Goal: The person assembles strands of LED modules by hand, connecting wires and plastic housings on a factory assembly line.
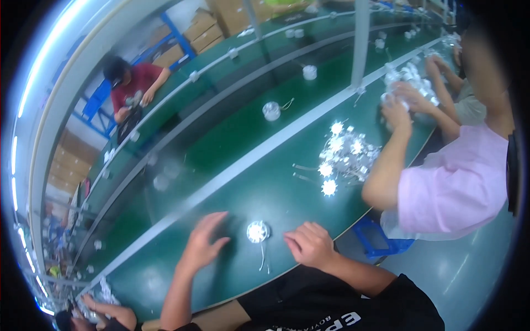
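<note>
Between my hands, on the green work surface, lies a small round lamp part [256, 231], bright with glare, its thin pale wires trailing toward me. My left hand [204, 243] hovers left of it, thumb and fingers spread, holding nothing. To the part's right is my right hand [312, 246], its fingers curled in and the thumb pressed close. What it holds, if anything, is hidden. Neither hand touches the lamp part. Beyond my right hand spreads a pile of small shiny star-shaped parts [350, 154], some with wires.
A pale rail [243, 163] separates my surface from a green conveyor belt [215, 124] carrying round clear parts [271, 111]. A co-worker in pink [452, 182] handles clear pieces at right. A post [360, 44] rises from the rail. Another person [132, 85] is across the line.
</note>
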Available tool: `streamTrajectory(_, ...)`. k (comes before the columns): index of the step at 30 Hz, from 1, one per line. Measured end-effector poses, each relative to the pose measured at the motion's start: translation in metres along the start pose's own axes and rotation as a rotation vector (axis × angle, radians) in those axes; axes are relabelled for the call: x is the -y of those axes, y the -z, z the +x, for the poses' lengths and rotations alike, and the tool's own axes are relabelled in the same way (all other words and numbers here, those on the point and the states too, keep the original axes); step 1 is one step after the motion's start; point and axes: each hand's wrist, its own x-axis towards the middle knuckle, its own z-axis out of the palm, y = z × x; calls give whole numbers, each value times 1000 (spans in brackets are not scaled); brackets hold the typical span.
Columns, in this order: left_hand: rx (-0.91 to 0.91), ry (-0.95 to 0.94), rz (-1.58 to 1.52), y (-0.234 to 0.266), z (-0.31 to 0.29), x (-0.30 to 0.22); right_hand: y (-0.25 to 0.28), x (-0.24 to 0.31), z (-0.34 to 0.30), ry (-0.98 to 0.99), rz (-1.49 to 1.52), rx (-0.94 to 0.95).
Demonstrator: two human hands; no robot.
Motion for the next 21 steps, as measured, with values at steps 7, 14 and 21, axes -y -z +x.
streamTrajectory(7,-94,-64,117,-58,-4,-40,3,1,2,55,10,60)
streamTrajectory(14,-222,183,2,-92,-13,-54,7,2,2,27,-14,76)
streamTrajectory(21,-387,157,104,-119,-19,-79,19,0,7,-90,304,172)
